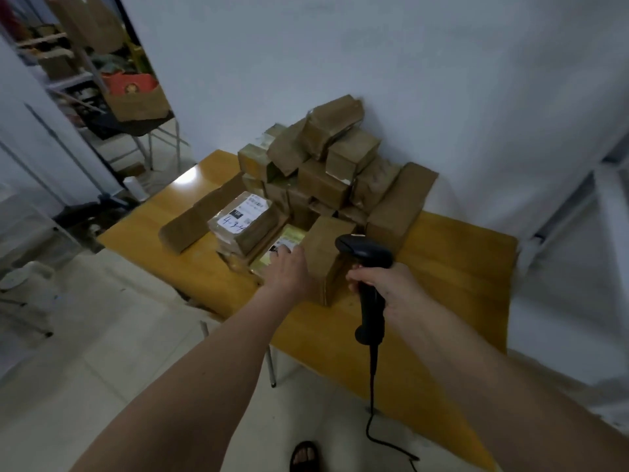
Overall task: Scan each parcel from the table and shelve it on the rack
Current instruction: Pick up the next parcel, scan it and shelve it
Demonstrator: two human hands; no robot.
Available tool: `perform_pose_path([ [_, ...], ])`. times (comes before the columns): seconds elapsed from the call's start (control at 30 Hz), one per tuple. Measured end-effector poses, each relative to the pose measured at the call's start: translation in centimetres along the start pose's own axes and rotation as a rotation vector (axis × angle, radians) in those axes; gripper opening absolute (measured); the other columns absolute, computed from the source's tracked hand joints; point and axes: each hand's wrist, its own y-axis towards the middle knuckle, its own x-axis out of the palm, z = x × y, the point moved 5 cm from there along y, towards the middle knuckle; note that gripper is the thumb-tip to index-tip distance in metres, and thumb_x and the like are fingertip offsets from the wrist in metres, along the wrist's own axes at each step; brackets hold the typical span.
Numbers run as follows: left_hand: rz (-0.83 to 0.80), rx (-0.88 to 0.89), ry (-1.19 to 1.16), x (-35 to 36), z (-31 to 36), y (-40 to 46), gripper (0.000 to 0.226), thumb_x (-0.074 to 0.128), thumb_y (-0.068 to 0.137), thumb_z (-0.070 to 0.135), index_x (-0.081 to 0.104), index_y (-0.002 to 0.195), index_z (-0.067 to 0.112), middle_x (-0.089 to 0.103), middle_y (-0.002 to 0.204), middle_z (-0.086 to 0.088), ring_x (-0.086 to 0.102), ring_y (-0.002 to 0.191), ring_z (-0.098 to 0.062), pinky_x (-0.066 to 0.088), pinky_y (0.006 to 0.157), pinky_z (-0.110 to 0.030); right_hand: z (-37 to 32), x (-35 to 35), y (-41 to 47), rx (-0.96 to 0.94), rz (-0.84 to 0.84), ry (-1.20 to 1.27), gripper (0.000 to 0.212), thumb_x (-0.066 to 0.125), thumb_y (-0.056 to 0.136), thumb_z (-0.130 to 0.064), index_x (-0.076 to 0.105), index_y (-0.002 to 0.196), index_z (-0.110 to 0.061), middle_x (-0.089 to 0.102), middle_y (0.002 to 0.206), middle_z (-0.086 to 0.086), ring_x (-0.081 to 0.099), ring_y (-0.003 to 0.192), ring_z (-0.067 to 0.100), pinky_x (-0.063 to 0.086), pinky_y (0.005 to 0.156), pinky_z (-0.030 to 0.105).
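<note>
1. gripping the black barcode scanner [369,267] by its handle was my right hand [391,287], fingers curled round it, the scanner head tipped toward the parcels and its cable [372,403] hanging down past the near edge of the table [459,267].
2. my left hand [289,270] was reaching forward with its fingers fairly straight, lying on a flat yellowish parcel [289,240] near the table's front edge; whether it had any real hold on it i could not tell.
3. just right of that hand stood a small brown box [328,250], touching or nearly touching the hand's side.
4. to the left lay a taped parcel [243,219] with a white label and handwritten digits, stacked on other flat parcels.
5. a long brown box [200,216] lay beside it, toward the left edge.
6. the main pile of brown parcels [326,165] rose against the white wall [408,80] at the table's far edge.
7. a metal rack [68,63] with cartons showed through the doorway, well apart on the far left.
8. my sandalled foot [305,456] showed on the tiled floor.
</note>
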Motion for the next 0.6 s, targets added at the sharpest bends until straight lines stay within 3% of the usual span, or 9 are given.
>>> perform_pose_path([
  [0.2, -0.124, -0.002, -0.032, 2.5, 0.0, 6.1, 0.097, 0.075, 0.076, 0.048, 0.020, 0.148, 0.012, 0.022, 0.150, -0.017, 0.022, 0.139, -0.035, 0.032, 0.109, -0.044, -1.2, 0.7, 3.3, 0.041, 0.136, 0.029, 0.013, 0.074, 0.076, 0.002, 0.067, 0.084, -0.004, 0.066, 0.075, 0.010, 0.062, 0.058, 0.017, 0.051, 0.052, 0.025],
  [0.4, -0.148, -0.040, -0.136, 5.9, 0.5, 9.5, 0.117, 0.079, 0.068, 0.054, 0.006, 0.151, 0.015, 0.026, 0.148, -0.018, 0.028, 0.136, -0.037, 0.032, 0.108, -0.047, -0.8, 0.5, 5.6, 0.077, 0.230, 0.076, 0.017, 0.073, 0.077, 0.003, 0.068, 0.094, 0.000, 0.066, 0.077, 0.011, 0.063, 0.062, 0.019, 0.052, 0.059, 0.029],
  [0.53, -0.118, -0.044, -0.094, 7.5, 0.6, 10.3, 0.113, 0.077, 0.066, 0.053, 0.005, 0.147, 0.020, 0.031, 0.139, -0.020, 0.035, 0.127, -0.038, 0.035, 0.103, -0.047, 0.5, -0.1, 6.5, 0.095, 0.281, 0.078, 0.020, 0.075, 0.076, 0.001, 0.068, 0.095, 0.002, 0.066, 0.077, 0.013, 0.065, 0.071, 0.025, 0.056, 0.080, 0.041],
  [0.6, -0.150, -0.041, -0.091, 7.8, 0.7, 10.4, 0.114, 0.078, 0.063, 0.051, 0.005, 0.146, 0.024, 0.030, 0.138, -0.020, 0.034, 0.128, -0.040, 0.034, 0.104, -0.049, 1.0, -0.5, 6.6, 0.108, 0.292, 0.087, 0.016, 0.075, 0.076, 0.003, 0.068, 0.090, 0.000, 0.066, 0.074, 0.012, 0.065, 0.068, 0.024, 0.056, 0.080, 0.041],
])
